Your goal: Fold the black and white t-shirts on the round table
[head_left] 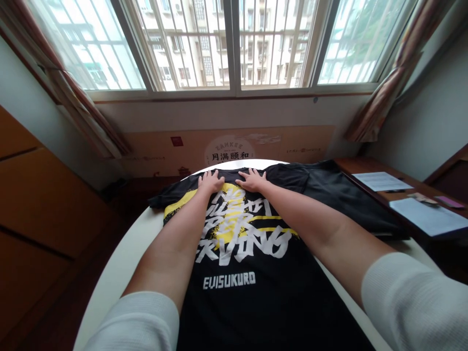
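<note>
A black T-shirt (234,309) with white lettering and yellow print lies spread on a round white table (120,263), its collar end toward the window. My left hand (211,181) rests on the shirt's far part, left of the collar, fingers spread and pointing away. To its right, my right hand (252,180) lies on the fabric near the collar, also with fingers apart. Neither hand grips the cloth. My forearms cover parts of the print and the shirt's sides.
Dark folded fabric (340,200) lies at the table's right, touching the shirt's sleeve. Beyond it, a brown desk (369,168) holds papers (431,214) and a pen. A flat printed carton (146,151) stands below the barred window, between tied curtains.
</note>
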`<state>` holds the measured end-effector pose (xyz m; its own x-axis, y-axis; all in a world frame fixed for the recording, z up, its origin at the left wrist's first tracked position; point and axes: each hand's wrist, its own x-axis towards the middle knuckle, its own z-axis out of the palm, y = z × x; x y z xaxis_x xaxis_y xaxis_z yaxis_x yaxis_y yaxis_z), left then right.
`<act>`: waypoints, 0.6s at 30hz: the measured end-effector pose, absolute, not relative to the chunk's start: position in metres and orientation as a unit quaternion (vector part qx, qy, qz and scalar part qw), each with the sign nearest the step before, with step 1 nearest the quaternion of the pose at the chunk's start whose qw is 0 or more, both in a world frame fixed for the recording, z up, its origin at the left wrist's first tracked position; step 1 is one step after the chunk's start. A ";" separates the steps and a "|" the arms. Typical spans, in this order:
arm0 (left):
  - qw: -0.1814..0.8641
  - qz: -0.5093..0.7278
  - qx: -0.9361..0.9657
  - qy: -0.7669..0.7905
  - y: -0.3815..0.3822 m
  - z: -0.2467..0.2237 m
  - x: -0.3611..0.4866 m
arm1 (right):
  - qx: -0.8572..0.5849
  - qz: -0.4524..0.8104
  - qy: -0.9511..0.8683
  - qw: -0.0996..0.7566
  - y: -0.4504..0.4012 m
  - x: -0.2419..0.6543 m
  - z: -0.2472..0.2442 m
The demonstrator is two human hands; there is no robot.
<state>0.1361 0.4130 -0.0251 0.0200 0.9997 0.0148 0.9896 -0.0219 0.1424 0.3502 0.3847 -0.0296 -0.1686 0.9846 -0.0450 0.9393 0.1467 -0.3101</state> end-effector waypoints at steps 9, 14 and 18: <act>0.043 0.030 0.749 0.660 0.392 -0.026 0.108 | -0.657 0.123 -0.739 0.078 0.385 0.351 -0.030; 0.045 0.004 0.754 0.655 0.380 -0.022 0.077 | -0.664 0.094 -0.735 0.098 0.371 0.346 -0.024; 0.044 -0.002 0.752 0.657 0.377 -0.020 0.071 | -0.619 0.105 -0.768 0.123 0.332 0.322 -0.023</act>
